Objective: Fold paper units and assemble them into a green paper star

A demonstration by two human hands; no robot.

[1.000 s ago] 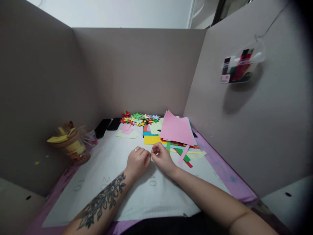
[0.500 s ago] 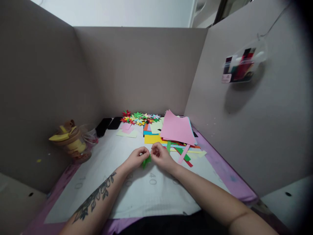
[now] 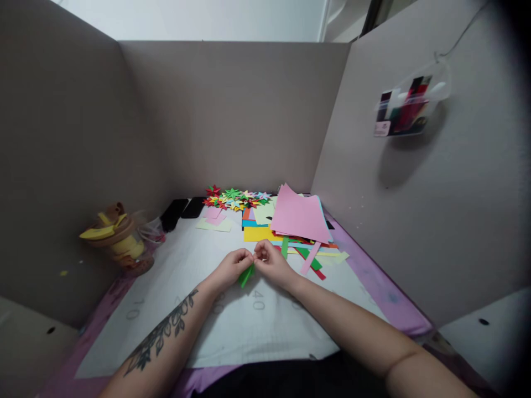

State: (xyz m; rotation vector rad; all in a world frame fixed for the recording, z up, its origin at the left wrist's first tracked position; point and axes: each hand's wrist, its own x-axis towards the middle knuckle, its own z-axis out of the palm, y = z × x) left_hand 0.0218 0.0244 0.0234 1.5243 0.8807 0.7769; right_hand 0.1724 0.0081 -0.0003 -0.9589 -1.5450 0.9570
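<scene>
My left hand (image 3: 235, 266) pinches a folded piece of green paper (image 3: 246, 276), whose narrow strips hang below the fingers. Close against it, my right hand (image 3: 274, 264) is closed too, thumb and finger pinched at the paper's upper edge. The fingers cover most of that upper part, so its exact shape is hidden. Just beyond my right hand lie a green paper strip (image 3: 285, 247) and a pink strip (image 3: 311, 258). Both hands are above a white sheet (image 3: 186, 326) printed with numbers.
Pink paper sheets (image 3: 301, 213) are stacked at the back right. Several folded paper stars (image 3: 232, 194) lie along the back panel. Two black phones (image 3: 174, 214) and a pot-like container (image 3: 120, 237) stand at left. A clear pouch (image 3: 404, 108) hangs on the right panel.
The green paper has turned slightly in my fingers, so its strips now slant down to the left. My hands have drawn a little closer together. The view has shifted slightly.
</scene>
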